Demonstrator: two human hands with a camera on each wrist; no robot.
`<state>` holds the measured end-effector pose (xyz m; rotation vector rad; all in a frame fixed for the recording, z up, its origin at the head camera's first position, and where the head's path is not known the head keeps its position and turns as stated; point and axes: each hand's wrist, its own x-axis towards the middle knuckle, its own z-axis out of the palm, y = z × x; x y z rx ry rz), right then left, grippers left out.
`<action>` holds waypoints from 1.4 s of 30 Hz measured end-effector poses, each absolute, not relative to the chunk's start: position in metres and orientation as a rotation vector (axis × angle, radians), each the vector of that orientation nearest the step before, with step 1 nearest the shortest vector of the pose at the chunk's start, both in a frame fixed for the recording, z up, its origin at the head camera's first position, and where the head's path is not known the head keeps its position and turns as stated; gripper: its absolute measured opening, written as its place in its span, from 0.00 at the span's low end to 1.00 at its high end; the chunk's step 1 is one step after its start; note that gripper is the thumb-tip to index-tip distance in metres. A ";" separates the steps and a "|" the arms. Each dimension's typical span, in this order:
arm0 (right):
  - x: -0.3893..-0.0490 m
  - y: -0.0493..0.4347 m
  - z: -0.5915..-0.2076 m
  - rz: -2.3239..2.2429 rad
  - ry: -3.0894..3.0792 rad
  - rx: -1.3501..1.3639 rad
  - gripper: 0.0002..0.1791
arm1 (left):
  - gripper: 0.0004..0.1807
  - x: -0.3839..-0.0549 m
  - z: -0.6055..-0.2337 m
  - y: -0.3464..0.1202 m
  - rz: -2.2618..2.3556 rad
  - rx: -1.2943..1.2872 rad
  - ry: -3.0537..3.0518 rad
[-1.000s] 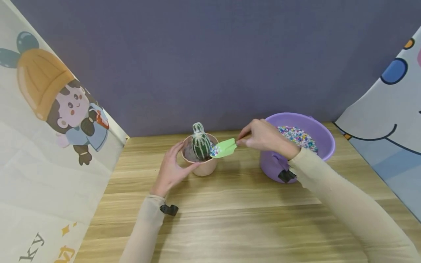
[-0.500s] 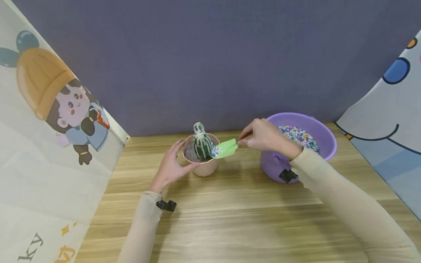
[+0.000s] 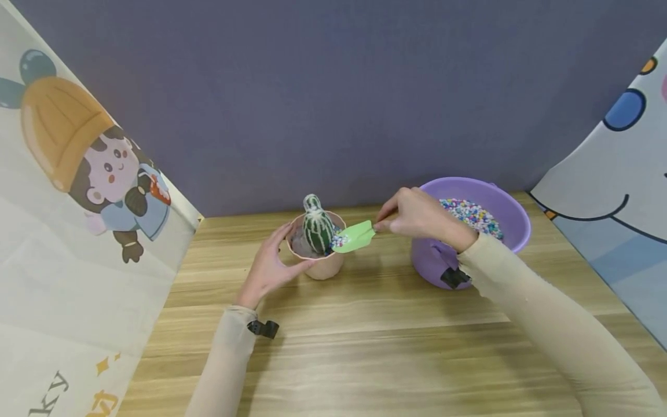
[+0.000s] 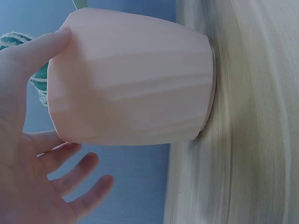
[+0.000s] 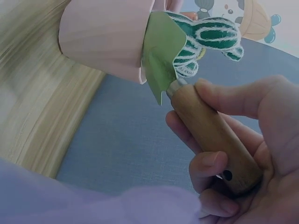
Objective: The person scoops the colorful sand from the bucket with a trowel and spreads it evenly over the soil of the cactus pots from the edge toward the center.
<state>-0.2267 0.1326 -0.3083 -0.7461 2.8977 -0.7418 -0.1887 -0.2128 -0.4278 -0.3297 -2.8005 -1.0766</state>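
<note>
A pink flowerpot (image 3: 324, 269) with a knitted-looking green-and-white cactus (image 3: 318, 233) stands on the wooden table. My left hand (image 3: 270, 268) holds its rim at the left, thumb on the near side and index finger on the far side; the other fingers are spread in the left wrist view. In my right hand (image 3: 414, 213) is a small garden trowel, gripped by its wooden handle (image 5: 212, 135). The trowel's light green blade (image 3: 355, 236) reaches over the pot's right rim. Colourful beads (image 3: 340, 240) lie at the blade's tip, and some show beside the cactus inside the pot.
A purple bucket (image 3: 513, 231) holding many colourful beads (image 3: 471, 217) stands at the right, partly behind my right forearm. A grey-blue panel (image 3: 333, 104) closes off the back of the table (image 3: 354, 347). Printed cartoon sheets flank both sides.
The beads on the blade's tip look fewer, and more show in the pot next to the cactus. Both hands have stayed almost in place.
</note>
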 end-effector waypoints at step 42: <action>-0.222 0.132 -0.310 -0.753 2.984 -0.772 0.08 | 0.56 -0.185 -0.431 -0.213 -1.089 -0.329 -2.760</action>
